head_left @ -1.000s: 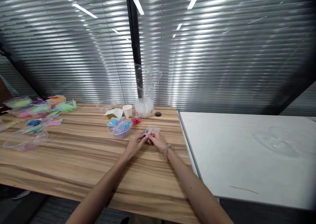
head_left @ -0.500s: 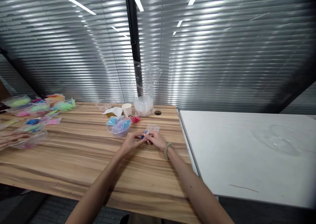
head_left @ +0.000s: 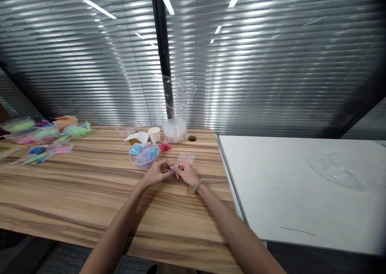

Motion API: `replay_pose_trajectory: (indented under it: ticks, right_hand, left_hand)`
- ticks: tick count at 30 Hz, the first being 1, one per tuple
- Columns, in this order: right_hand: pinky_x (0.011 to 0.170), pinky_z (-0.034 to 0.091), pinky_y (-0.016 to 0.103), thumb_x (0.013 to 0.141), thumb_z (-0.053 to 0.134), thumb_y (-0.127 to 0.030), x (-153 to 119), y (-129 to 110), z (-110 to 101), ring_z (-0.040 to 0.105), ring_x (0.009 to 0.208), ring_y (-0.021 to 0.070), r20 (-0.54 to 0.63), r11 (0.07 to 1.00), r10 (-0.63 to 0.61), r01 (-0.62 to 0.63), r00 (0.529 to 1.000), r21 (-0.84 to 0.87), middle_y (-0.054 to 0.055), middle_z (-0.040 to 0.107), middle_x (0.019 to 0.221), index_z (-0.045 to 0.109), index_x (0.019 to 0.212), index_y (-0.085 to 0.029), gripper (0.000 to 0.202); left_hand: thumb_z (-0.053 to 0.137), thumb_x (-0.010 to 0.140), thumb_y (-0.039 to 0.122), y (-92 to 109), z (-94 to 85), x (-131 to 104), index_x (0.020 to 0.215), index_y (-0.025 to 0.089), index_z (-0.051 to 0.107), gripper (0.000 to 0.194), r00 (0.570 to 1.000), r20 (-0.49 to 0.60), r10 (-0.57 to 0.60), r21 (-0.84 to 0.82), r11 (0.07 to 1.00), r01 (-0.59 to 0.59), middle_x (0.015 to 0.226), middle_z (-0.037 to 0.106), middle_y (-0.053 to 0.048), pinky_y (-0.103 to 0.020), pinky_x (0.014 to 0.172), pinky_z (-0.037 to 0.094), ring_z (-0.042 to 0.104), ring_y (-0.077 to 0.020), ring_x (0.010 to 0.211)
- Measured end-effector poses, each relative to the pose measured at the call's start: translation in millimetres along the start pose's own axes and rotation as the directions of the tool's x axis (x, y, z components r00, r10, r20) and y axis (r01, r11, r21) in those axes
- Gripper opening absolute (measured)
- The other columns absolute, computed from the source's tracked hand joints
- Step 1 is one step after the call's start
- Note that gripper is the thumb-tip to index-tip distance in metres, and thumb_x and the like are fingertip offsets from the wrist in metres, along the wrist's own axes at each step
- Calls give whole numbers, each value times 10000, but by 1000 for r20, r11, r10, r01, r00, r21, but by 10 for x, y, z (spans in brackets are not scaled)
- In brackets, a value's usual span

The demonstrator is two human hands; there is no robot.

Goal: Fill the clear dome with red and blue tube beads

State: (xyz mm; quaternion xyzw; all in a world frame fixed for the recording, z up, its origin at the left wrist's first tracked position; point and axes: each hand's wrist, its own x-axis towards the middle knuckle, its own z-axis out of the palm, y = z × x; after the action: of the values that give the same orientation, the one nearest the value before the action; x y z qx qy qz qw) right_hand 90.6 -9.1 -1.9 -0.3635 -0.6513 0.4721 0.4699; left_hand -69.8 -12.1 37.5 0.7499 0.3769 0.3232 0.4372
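Blue piece (head_left: 175, 164), small, slim, slanted, partly hidden

Blue piece (head_left: 174, 165), brown-streaked wooden tabletop (head_left: 99, 189)

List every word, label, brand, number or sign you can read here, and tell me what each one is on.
No readable text anywhere in view.
Paper cup: a small coloured mark near the base, too small to tell whether it is lettering.
Clear packet: faint marks, too blurred to tell whether they are print.
Coloured packets at the left: any print is too small to read.
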Motion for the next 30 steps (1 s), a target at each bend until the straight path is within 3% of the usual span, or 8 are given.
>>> replay_pose_trajectory:
  ticks: [7,14,22,26,30]
  right_hand:
    - [456,340,207,772,542,-519,-12,-36,4,433,433,87,-12,1000,4,-4,1000,-5,-42,481,458,528,576,-172,398]
    - [436,333,205,785,535,-515,-51,-122,10,442,414,87,22,1000,5,-6,1000,21,-32,501,457,527,589,-168,398]
    - [468,381,199,816,519,-427,-38,-63,36,495,459,90,32,999,-8,6,999,38,-39,519,505,538,690,-169,288]
    - [474,375,206,829,499,-349,-46,-118,54,483,465,92,-27,1000,5,-4,1000,14,-29,517,508,515,610,-169,284]
    - [538,392,219,838,451,-254,-52,-123,88,492,503,100,-143,992,7,-25,990,-120,-17,539,528,502,564,-176,290]
  left_hand:
    - [645,737,352,94,-64,-3,835,132,604,243,997,55,-57,-63,996,61,863,687,-60,-334,810,496,646,-199,827]
    - [617,759,380,10,-100,-1,841,121,605,272,998,49,-37,-38,999,38,865,687,-75,-326,798,490,643,-203,832]
    - [560,800,365,32,-12,0,872,120,576,256,1000,25,16,42,999,-17,817,674,-66,-304,725,518,651,-178,750]
    - [510,827,338,92,0,8,845,122,607,237,998,-33,47,157,987,-41,803,683,-59,-281,710,513,646,-171,747]
    - [489,830,309,58,39,19,808,127,642,238,992,-95,80,294,955,-49,791,692,-55,-251,686,494,639,-163,726]
